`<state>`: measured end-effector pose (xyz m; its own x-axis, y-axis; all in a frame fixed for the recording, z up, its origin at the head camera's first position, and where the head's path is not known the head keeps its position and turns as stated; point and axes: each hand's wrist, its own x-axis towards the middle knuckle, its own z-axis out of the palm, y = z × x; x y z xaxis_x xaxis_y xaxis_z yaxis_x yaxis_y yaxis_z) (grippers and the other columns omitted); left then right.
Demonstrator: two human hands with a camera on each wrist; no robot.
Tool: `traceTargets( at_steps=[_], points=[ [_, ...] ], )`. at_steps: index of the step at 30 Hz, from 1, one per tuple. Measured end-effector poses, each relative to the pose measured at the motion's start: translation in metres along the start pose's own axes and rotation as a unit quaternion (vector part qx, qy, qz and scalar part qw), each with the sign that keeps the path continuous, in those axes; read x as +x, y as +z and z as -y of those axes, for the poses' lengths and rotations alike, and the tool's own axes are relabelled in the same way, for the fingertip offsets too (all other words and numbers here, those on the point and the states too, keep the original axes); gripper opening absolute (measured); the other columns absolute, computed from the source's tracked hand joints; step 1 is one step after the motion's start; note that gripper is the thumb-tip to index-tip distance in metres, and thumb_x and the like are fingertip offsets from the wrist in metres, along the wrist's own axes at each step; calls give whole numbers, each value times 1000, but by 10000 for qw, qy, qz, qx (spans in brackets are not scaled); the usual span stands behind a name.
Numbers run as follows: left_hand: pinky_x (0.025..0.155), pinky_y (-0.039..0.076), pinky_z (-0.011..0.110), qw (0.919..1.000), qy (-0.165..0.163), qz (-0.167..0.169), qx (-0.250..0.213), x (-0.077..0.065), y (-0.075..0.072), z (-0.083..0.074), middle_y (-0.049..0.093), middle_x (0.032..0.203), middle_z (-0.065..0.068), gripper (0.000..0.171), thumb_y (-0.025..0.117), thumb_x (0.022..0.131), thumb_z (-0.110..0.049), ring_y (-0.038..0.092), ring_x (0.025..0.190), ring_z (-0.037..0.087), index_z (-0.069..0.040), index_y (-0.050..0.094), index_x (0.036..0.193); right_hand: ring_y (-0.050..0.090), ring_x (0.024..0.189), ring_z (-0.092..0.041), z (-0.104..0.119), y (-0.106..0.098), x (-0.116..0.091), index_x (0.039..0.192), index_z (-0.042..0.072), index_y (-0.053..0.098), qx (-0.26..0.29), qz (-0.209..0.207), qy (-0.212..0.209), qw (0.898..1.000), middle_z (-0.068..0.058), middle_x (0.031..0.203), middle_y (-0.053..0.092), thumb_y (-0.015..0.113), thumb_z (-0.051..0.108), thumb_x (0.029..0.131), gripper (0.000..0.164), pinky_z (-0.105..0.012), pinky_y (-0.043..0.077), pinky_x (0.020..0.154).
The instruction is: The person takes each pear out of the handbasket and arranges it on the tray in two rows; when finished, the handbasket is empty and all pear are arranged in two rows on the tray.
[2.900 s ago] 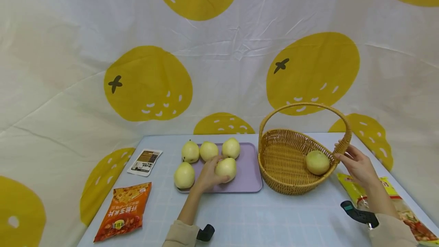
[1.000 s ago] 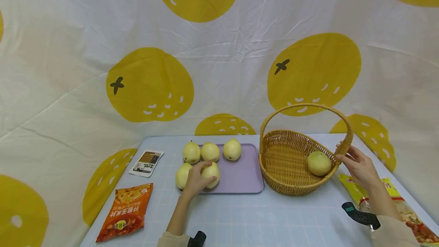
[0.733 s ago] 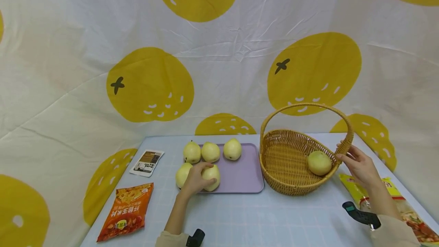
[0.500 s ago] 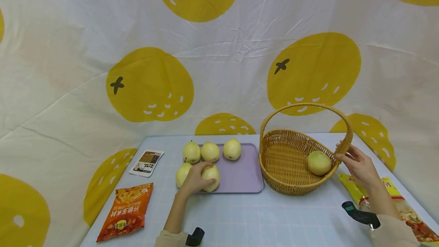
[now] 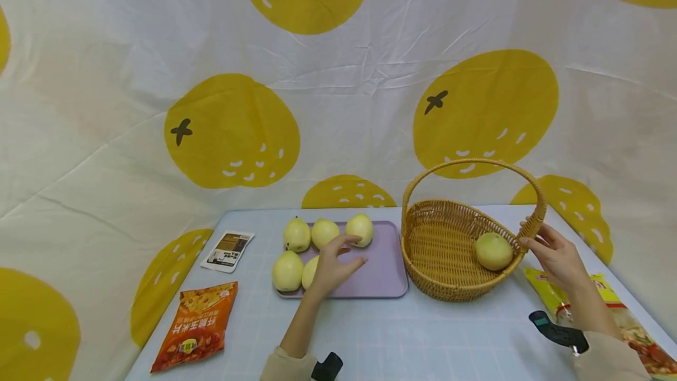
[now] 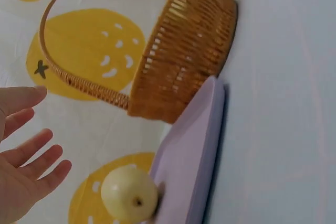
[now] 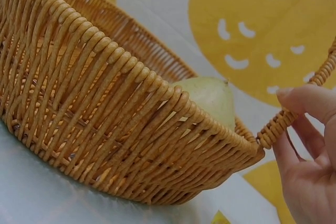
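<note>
My left hand [image 5: 334, 266] hovers over the lilac tray [image 5: 385, 272], fingers spread and holding nothing. It partly covers a pale yellow pear [image 5: 309, 274] in the front row, beside the front-left pear [image 5: 287, 271]. Three more pears stand along the back of the tray, among them the back-right pear [image 5: 361, 226], just beyond my fingertips in the head view. To the right is a wicker basket [image 5: 446, 291] with a single greenish pear [image 5: 493, 251] at its right end. My right hand [image 7: 310, 145] grips the foot of the basket's handle [image 7: 278, 128] between thumb and fingers.
An orange snack bag [image 5: 197, 325] and a small white packet [image 5: 227, 250] lie left of the tray. Under my right forearm is a yellow food bag [image 5: 605, 293]. Behind the table hangs a fruit-print cloth [image 5: 365, 128].
My left hand carried a pear leftward to the tray's front row beside the front-left pear. It has since let go and moved right, fingers spread. My right hand stays at the basket handle.
</note>
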<state>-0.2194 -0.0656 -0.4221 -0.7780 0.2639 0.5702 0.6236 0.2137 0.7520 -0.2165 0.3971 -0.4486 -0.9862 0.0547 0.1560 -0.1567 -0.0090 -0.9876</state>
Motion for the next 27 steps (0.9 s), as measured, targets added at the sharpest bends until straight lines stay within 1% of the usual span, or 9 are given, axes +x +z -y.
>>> traceTargets(
  at_steps=[4, 6, 9, 13, 15, 18, 22, 25, 27],
  points=[
    [87, 51, 39, 9977, -230, 516, -378, 12, 21, -29, 62, 111, 27, 36, 70, 76, 8, 58, 105, 39, 13, 59, 110, 52, 100, 12, -1, 2, 0, 147, 14, 31, 276, 80, -111, 9995, 15, 118, 48, 59, 7, 92, 62, -3, 42, 77],
    [86, 51, 40, 9956, -269, 751, -485, 18, 33, -34, 61, 113, 27, 36, 69, 77, 7, 58, 106, 39, 13, 58, 111, 52, 100, 11, -1, 3, 0, 148, 12, 29, 389, 110, -168, 9990, 14, 118, 49, 58, 5, 92, 62, -3, 42, 78],
    [87, 51, 41, 9923, -368, 922, -735, 25, 58, -26, 62, 115, 23, 37, 70, 80, 3, 58, 106, 35, 9, 58, 115, 52, 100, 11, -1, 3, -1, 149, 8, 25, 445, 99, -193, 9988, 16, 117, 49, 57, 4, 92, 65, -3, 42, 78],
    [86, 51, 33, 9887, -461, 1066, -945, 34, 93, -9, 62, 117, 15, 41, 72, 81, -6, 60, 106, 21, 0, 58, 119, 53, 99, 12, -1, 3, -2, 149, 10, 24, 450, 71, -164, 9988, 17, 116, 49, 57, 3, 93, 66, -3, 42, 78],
    [85, 51, 26, 9863, -500, 1187, -1032, 39, 107, -5, 62, 119, 12, 43, 73, 81, -9, 59, 106, 15, -2, 58, 121, 53, 99, 11, -2, 2, -3, 149, 11, 25, 439, 63, -131, 9989, 16, 116, 49, 57, 3, 93, 65, -4, 43, 77],
    [86, 51, 27, 9825, -597, 1339, -1153, 46, 124, -4, 61, 121, 11, 46, 74, 81, -11, 58, 107, 11, -3, 57, 123, 52, 98, 13, -2, 2, -3, 150, 13, 25, 255, 4, -46, 9997, 16, 117, 47, 59, 7, 92, 67, -3, 43, 76],
    [83, 51, 25, 9812, -760, 1427, -1053, 53, 141, -6, 61, 120, 10, 47, 75, 80, -12, 58, 107, 10, -3, 57, 122, 51, 98, 14, -1, 2, -1, 150, 14, 23, 65, -30, 56, 10000, 16, 120, 45, 60, 11, 92, 70, -3, 42, 76],
    [82, 50, 20, 9795, -960, 1518, -916, 57, 155, -6, 62, 120, 9, 46, 76, 80, -14, 59, 109, 17, -4, 58, 122, 51, 100, 12, 0, 2, 0, 149, 17, 28, 91, -12, 1, 10000, 15, 120, 47, 60, 10, 92, 66, -3, 43, 77],
    [83, 48, 19, 9785, -1094, 1575, -764, 60, 165, -3, 61, 120, 9, 47, 76, 80, -15, 59, 110, 20, -6, 58, 122, 52, 100, 11, 0, 1, 0, 148, 17, 31, 180, 12, -69, 9998, 15, 119, 48, 60, 8, 92, 63, -4, 43, 77]
  ],
)
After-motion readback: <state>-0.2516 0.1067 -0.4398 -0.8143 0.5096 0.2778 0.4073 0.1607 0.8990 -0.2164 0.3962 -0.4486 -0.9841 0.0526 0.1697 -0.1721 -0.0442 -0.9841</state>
